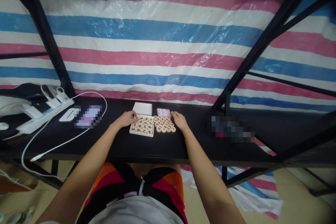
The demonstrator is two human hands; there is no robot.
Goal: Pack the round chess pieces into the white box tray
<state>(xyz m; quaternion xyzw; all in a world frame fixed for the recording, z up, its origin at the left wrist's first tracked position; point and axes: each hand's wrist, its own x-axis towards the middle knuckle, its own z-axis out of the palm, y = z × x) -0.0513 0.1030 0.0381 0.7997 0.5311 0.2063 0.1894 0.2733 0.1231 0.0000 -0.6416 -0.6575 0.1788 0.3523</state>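
Note:
A shallow white box (141, 134) holds rows of round Chinese chess pieces (144, 127) with dark characters. My left hand (127, 118) is at the box's far left corner, fingers curled over the edge by a corner piece; what they pinch, if anything, is hidden. Right of the box, round Chinese chess pieces (164, 124) with red characters lie grouped in rows on the black table. My right hand (179, 120) rests beside their right side, its fingers stretched toward the folded pink-and-white sheet (163, 112). Behind the box stands an open white lid (142, 108) with a brown edge.
On the black table (157, 150) at left lie a power strip (44, 117) with chargers, a looping white cable (61, 143), a white device (68, 114) and a blurred phone (88, 116). A blurred object (232, 128) lies at right. Black frame posts flank a striped plastic sheet (147, 31).

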